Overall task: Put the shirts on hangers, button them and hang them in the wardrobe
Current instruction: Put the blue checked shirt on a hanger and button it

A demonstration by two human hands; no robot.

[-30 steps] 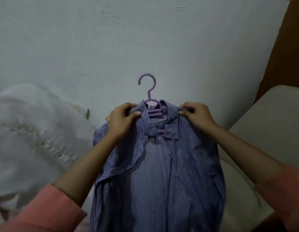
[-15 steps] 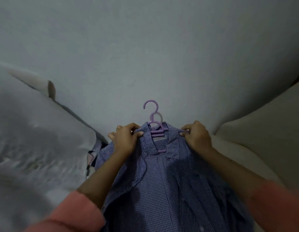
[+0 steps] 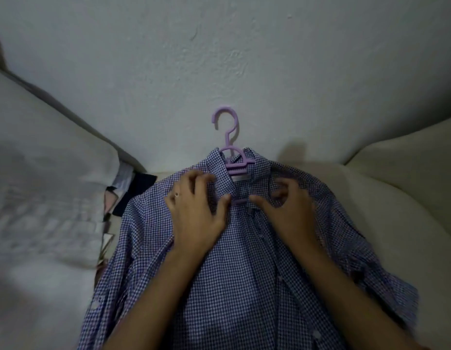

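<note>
A blue-and-white checked shirt (image 3: 244,274) lay spread front-up on a pale cushioned surface (image 3: 396,223), already draped over a purple hanger (image 3: 234,160). The hanger's hook stood clear above the collar against the grey wall (image 3: 219,59), and its bars showed in the open neck of the shirt.

The left hand (image 3: 196,210) rested on the shirt just left of the collar opening, fingers spread and bent, their tips pressing into the cloth near the left collar flap; its thumb reached toward the placket. The right hand (image 3: 287,210) lay on the cloth just right of the opening, fingers curled loosely, with thumb and forefinger close together at the right collar edge. Blur made it impossible to tell whether they actually pinched the fabric. Both thumbs nearly met over the lowest visible hanger bar at the top of the placket.

To the left a white pillow (image 3: 42,185) lay beside the shirt, with a patch of dark and patterned fabric (image 3: 128,188) showing between them.
</note>
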